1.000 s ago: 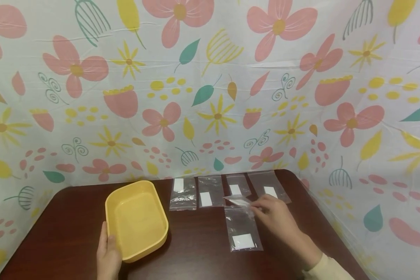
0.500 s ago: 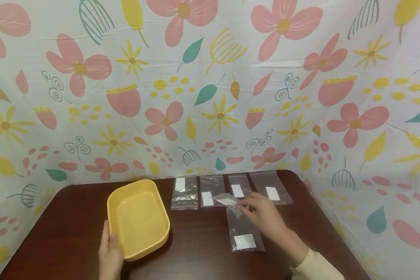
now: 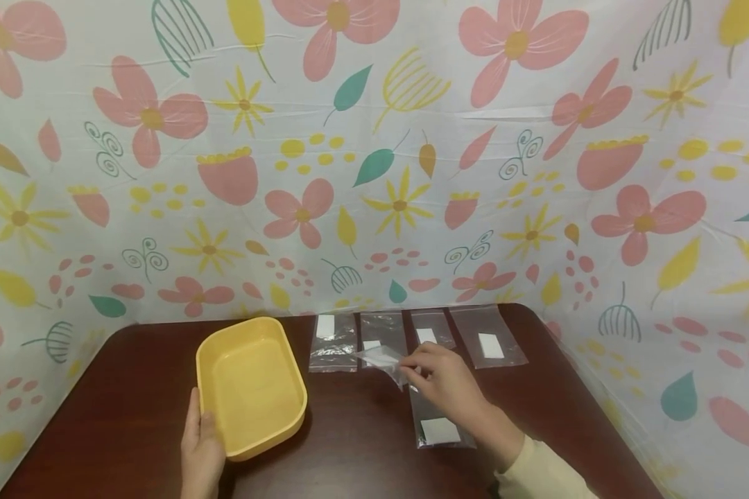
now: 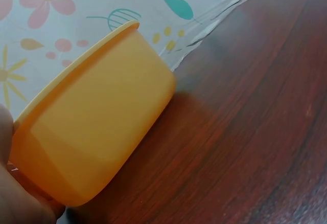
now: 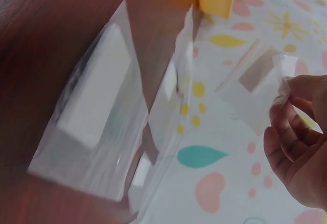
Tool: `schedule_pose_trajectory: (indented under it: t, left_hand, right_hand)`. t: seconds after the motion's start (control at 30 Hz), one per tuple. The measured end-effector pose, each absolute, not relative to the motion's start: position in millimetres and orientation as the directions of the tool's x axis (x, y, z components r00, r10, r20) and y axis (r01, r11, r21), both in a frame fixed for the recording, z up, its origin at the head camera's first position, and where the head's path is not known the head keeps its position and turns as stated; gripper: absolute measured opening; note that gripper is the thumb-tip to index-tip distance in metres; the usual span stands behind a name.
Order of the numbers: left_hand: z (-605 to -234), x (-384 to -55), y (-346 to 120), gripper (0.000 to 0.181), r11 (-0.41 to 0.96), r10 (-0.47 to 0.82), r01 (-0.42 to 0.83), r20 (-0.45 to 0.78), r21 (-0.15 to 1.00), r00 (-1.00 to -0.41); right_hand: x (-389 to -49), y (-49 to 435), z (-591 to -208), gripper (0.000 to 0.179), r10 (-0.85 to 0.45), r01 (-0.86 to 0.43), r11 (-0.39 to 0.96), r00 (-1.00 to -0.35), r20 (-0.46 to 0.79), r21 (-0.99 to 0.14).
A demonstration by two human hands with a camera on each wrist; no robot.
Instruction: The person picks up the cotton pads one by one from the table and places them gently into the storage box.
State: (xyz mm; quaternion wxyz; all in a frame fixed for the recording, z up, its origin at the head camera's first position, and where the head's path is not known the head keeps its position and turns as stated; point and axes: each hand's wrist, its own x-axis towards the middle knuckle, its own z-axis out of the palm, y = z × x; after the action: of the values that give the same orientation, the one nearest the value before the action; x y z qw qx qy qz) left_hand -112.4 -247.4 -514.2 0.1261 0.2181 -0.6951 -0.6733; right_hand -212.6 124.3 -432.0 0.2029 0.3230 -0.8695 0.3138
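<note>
On the left of the table, a yellow plastic tray (image 3: 252,391) is held at its near left side by my left hand (image 3: 202,450), thumb at the rim and fingers along the outer wall. The left wrist view shows the tray's outer wall (image 4: 107,111) tilted over the wood. My right hand (image 3: 446,381) pinches a small clear zip bag (image 3: 381,357) by one edge, above the table and right of the tray. A pale rectangle shows inside that bag (image 5: 258,75) in the right wrist view. Below my right forearm lies another clear bag with a white label (image 3: 440,431), partly hidden.
Several clear bags with white labels lie in a row along the back edge, from the leftmost bag (image 3: 333,350) to the rightmost bag (image 3: 492,345). The dark wooden table (image 3: 343,430) meets a floral curtain (image 3: 349,229) behind and at both sides.
My right hand has moved left with the pinched zip bag, from above the front bag to before the second bag of the row. My left hand keeps its hold on the tray.
</note>
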Motion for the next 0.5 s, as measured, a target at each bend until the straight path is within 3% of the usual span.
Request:
schedule_pose_trajectory:
  t: [0.27,0.5]
  left_hand:
    - [-513.9,-112.7,-247.7,0.055,0.006,-0.482,-0.135,-0.115,0.991,-0.869]
    - [-514.6,-112.9,-247.2,0.055,-0.003,-0.485,-0.129,-0.114,0.992,-0.867]
  right_hand:
    - [-214.2,93.0,-427.2,0.008,-0.466,-0.693,0.592,-0.711,0.526,-0.411]
    - [-218.8,63.7,-425.9,0.007,-0.512,-0.755,0.54,-0.646,0.566,-0.372]
